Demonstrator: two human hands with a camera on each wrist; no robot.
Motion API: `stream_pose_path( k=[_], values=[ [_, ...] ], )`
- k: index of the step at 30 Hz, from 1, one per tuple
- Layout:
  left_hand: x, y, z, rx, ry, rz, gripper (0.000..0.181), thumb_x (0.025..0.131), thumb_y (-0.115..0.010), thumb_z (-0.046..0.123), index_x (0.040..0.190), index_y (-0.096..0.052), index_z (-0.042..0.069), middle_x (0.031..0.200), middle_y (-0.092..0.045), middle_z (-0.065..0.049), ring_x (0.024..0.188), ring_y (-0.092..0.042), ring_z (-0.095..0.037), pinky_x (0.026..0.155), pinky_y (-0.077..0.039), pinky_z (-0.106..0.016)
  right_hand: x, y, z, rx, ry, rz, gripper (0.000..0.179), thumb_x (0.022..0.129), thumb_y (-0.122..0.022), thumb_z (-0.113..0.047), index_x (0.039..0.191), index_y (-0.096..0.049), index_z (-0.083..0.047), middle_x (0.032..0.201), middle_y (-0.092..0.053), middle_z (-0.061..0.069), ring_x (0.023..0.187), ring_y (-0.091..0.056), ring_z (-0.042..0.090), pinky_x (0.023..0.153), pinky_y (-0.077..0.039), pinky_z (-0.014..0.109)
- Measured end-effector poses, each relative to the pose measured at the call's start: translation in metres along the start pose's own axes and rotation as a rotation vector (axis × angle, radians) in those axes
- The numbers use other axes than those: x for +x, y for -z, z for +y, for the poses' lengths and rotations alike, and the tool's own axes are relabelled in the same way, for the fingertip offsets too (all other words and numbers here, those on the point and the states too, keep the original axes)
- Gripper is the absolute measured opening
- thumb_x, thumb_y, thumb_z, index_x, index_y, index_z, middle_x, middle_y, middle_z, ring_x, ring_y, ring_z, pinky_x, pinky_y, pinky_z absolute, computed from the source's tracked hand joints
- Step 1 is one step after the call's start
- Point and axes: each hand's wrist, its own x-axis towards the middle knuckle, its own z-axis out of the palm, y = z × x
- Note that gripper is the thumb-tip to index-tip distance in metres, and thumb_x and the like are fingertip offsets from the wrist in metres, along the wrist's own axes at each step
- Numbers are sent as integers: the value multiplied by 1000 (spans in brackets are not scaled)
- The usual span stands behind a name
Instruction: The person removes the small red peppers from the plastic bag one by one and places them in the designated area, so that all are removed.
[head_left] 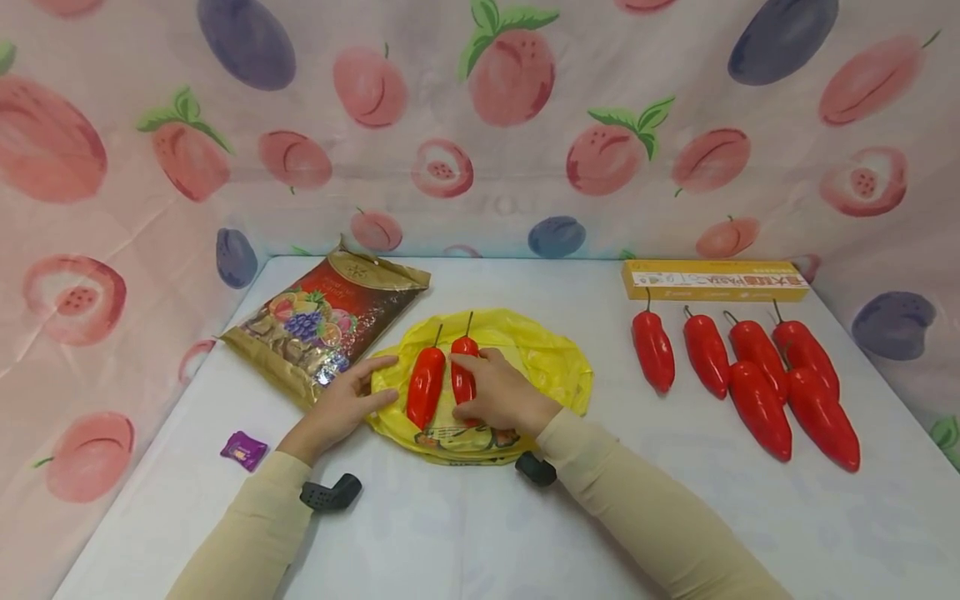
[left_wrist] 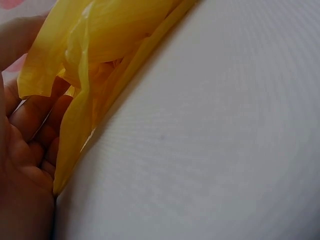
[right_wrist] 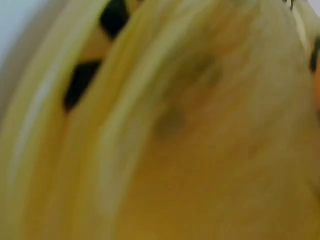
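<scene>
A yellow plastic bag (head_left: pixel 570 367) lies spread on the table with two red chili peppers on it. The right hand (head_left: pixel 501 392) grips the right one of these red chili peppers (head_left: pixel 464 348), its fingers and thumb partly covering it. Beside it lies the other red chili pepper (head_left: pixel 426 387), between the two hands. At the bag's left edge is the left hand (head_left: pixel 347 407), thumb and index finger apart with fingertips over the edge. In the left wrist view, folds of the yellow bag (left_wrist: pixel 75 115) overlap the left fingers (left_wrist: pixel 30 117). Only blurred yellow film fills the right wrist view.
Several more red chili peppers (head_left: pixel 757 408) lie at the right, before a yellow pasta box (head_left: pixel 712 281). A large red and gold candy bag (head_left: pixel 322 321) lies back left, close to the left hand. A small purple wrapped candy (head_left: pixel 244 450) is near the left forearm.
</scene>
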Motion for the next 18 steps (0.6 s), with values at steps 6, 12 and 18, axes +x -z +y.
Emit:
stream_pose_path(
  k=[6, 12, 18],
  values=[
    [1, 1, 1, 23, -3, 2, 58, 96, -68, 31, 149, -48, 16, 156, -37, -14, 136, -41, -35, 108, -40, -51, 1, 3, 7, -56, -5, 4, 77, 86, -81, -26, 153, -43, -23, 150, -35, 20, 115, -50, 30, 84, -58, 36],
    [1, 1, 1, 34, -8, 5, 58, 96, -68, 31, 148, -48, 16, 156, -38, -14, 136, -41, -35, 108, -40, -51, 1, 7, 12, -44, -2, 16, 72, 85, -81, -25, 150, -49, -22, 144, -40, 18, 116, -46, 28, 86, -56, 34],
    [2, 1, 0, 21, -15, 1, 57, 96, -68, 29, 149, -48, 15, 155, -38, -14, 132, -45, -33, 104, -45, -46, -2, 17, 15, -40, 4, 60, 69, 86, -80, -26, 148, -50, -23, 141, -42, 17, 119, -44, 28, 81, -58, 34]
  ],
)
